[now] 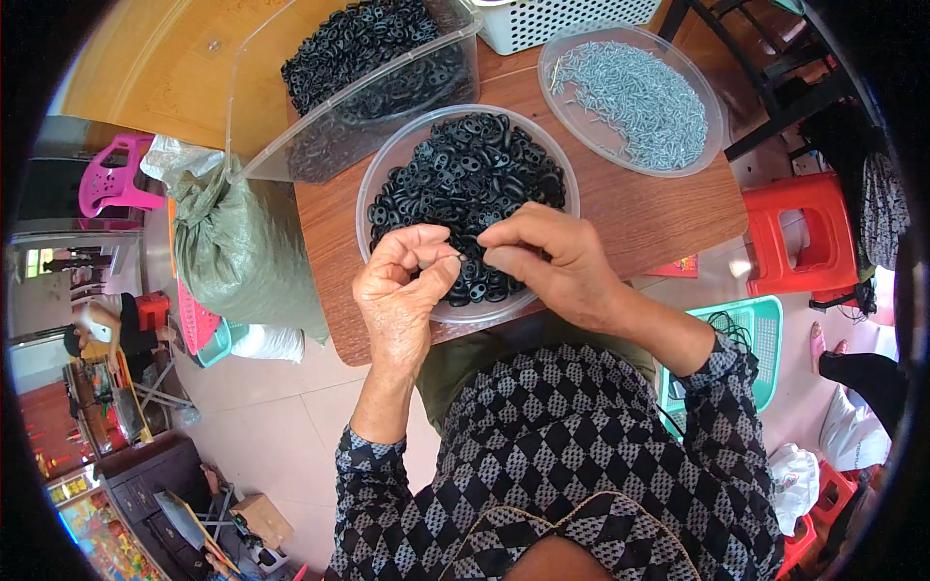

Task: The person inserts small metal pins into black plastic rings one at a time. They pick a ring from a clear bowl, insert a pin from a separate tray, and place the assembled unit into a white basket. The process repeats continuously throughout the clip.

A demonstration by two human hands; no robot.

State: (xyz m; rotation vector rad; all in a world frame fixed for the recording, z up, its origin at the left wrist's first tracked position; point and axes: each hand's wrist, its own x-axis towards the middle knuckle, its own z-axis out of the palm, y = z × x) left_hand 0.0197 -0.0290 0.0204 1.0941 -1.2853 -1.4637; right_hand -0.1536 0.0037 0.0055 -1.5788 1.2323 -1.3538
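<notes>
Over a round clear tub (368,194) heaped with small black oval pieces (465,160), many with holes through them, both my hands meet in a pinch. My left hand (399,290) has thumb and forefinger pressed together on something tiny, too small to name. Facing it from the right, my right hand (562,261) is also closed, its thumb and forefinger tips almost together. What they pinch cannot be told apart from the black pieces behind. The two sets of fingertips are a small gap apart.
Behind the tub stands a clear rectangular bin (354,116) of more black pieces. A shallow round dish (547,82) of small silver screws (644,102) lies far right on the wooden table (639,208). A green sack (247,252), red stool (799,232) and green basket (770,353) stand around.
</notes>
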